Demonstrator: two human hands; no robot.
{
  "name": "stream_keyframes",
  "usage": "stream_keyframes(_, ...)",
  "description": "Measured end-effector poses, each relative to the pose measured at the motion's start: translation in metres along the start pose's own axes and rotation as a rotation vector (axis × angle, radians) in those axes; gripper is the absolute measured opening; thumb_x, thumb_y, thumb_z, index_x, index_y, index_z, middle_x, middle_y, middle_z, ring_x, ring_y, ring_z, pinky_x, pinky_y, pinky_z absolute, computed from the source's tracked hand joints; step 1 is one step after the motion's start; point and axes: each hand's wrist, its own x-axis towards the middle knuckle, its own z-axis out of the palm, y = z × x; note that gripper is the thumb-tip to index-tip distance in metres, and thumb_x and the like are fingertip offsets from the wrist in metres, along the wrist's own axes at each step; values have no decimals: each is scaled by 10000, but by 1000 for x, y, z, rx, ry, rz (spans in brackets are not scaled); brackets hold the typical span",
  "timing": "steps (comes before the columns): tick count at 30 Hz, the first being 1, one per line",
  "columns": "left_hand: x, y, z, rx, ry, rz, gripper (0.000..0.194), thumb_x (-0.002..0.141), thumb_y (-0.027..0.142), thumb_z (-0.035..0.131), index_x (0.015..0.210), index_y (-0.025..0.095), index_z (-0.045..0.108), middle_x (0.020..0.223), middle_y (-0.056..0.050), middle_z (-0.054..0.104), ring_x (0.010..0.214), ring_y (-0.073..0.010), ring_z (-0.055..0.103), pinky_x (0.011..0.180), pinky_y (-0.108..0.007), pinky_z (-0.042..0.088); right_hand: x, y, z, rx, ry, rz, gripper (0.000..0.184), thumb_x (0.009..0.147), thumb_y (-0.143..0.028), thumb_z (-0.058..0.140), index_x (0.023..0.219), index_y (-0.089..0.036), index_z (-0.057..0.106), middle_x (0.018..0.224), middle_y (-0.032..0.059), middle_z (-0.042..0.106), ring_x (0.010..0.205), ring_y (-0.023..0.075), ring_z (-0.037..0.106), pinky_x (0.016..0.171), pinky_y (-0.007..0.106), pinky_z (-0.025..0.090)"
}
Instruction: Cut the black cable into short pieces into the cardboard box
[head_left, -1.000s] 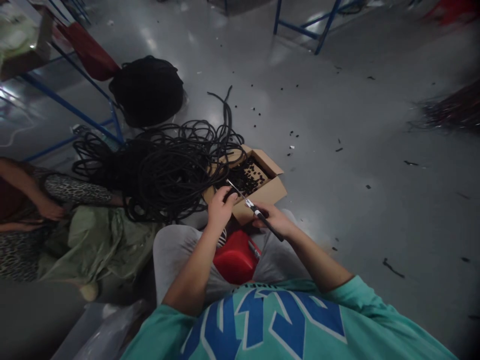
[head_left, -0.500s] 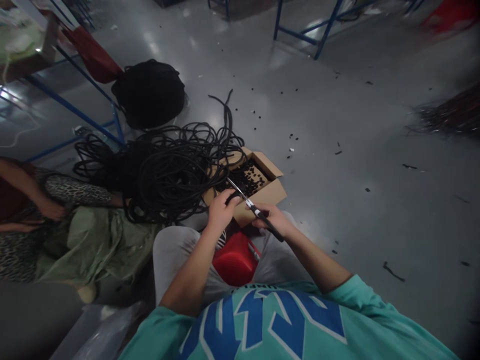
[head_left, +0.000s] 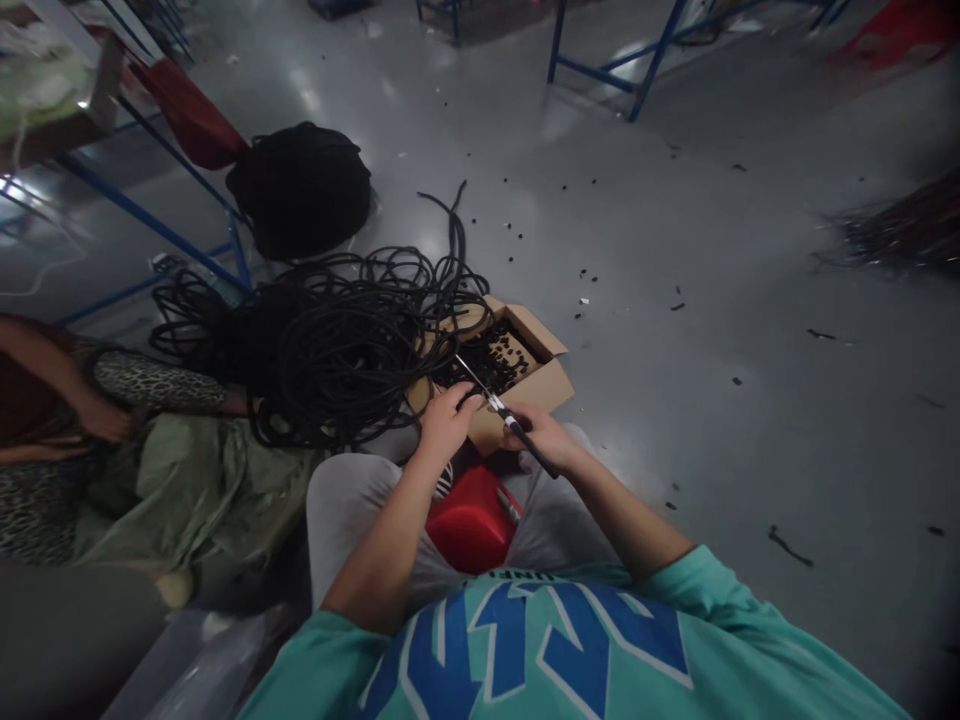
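**Black cord lies heaped beside a cardboard box of small black pieces**

The grey floor (head_left: 750, 420) spreads around the cardboard box (head_left: 545, 388) on every side. On the near side of the box sits a person in a teal shirt (head_left: 465, 655) with blue lettering, 2 grey-trousered knees (head_left: 345, 495) bent toward it. The heap of black cord (head_left: 330, 345) lies directly left of the box, and some loops cross its left rim. Farther left of the box sits a co-worker in leopard-print clothing (head_left: 150, 380), with an olive cloth (head_left: 195, 490) in front. Beyond the cord, to the far left of the box, stands a rounded black bundle (head_left: 300, 190). On the near side of the box, between the knees, shows a red object (head_left: 472, 520) that cannot be made out fully.

The left hand (head_left: 448, 415) is at the box's near-left corner, thumb and fingers pinching a dark length (head_left: 470, 391), too small to tell exactly. The right hand (head_left: 541, 435) is closed around the handle of a cutting tool (head_left: 517, 428), just in front of the box's near wall. The tool's thin blade slants over the box's near-left part, beside the left hand's fingers; whether it touches the dark length cannot be told. Small black pieces (head_left: 508, 362) lie scattered inside the box, and similar dark scraps (head_left: 789, 546) dot the floor right of it.
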Motion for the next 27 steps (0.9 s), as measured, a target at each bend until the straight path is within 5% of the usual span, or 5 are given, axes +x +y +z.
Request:
stream_keyframes(6,-5,-1,4,-497,-140,-169,238,714,376,541,630,154,527,468,48,464,361,-45,375,375,-178,271,0,0,0,-8,20,-28,487,550,-189,605,1036,-181,618,839,-3,593,713,133,501,669,250,414)
stream_keyframes(15,2,-1,5,-918,-256,-325,311,613,399,653,643,116,527,509,21,514,369,-47,412,374,-193,268,-1,-6,3,-83,98,-12,427,546,-165,578,969,-165,637,713,-19,577,645,120,482,619,241,405)
stream_keyframes(21,3,2,-3,-1140,-425,-479,297,671,396,622,678,120,513,459,59,419,305,-18,315,368,-186,228,-2,-10,0,144,-93,70,475,531,-248,638,995,-150,605,542,-60,494,462,71,416,460,199,341)
stream_keyframes(27,1,6,-8,-1183,-466,-503,277,723,379,577,656,121,504,447,69,378,283,-3,256,360,-184,199,-5,-15,-2,327,-225,114,488,543,-269,630,1007,-127,583,505,-63,472,432,73,412,436,200,311)
